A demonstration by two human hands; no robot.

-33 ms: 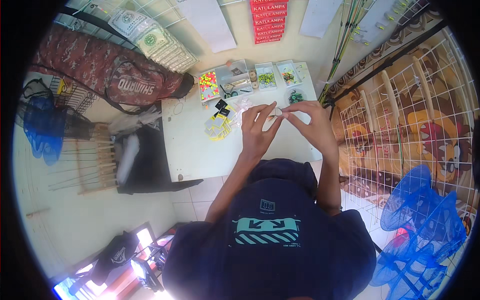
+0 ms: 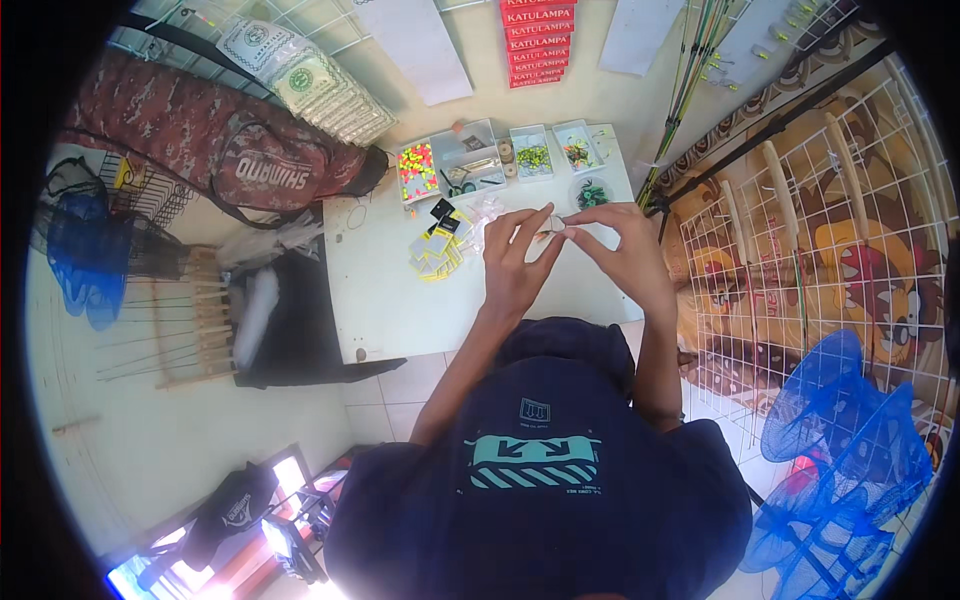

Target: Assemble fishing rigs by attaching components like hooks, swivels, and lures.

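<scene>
My left hand [image 2: 515,265] and my right hand [image 2: 625,255] are raised over a white table [image 2: 390,300]. Their fingertips meet on a small pale piece [image 2: 550,226], pinched between thumb and fingers of both hands; it is too small to tell what it is. Just left of my left hand lies a pile of small yellow and black packets [image 2: 436,250] on the table. Clear plastic wrappers [image 2: 487,210] lie behind the hands.
Small clear boxes stand along the table's far edge: one with bright beads [image 2: 418,170], a tool tray [image 2: 472,165] and boxes of green bits [image 2: 534,155]. A camouflage bag [image 2: 200,150] lies at left, a wire rack [image 2: 800,250] and blue nets [image 2: 850,440] at right.
</scene>
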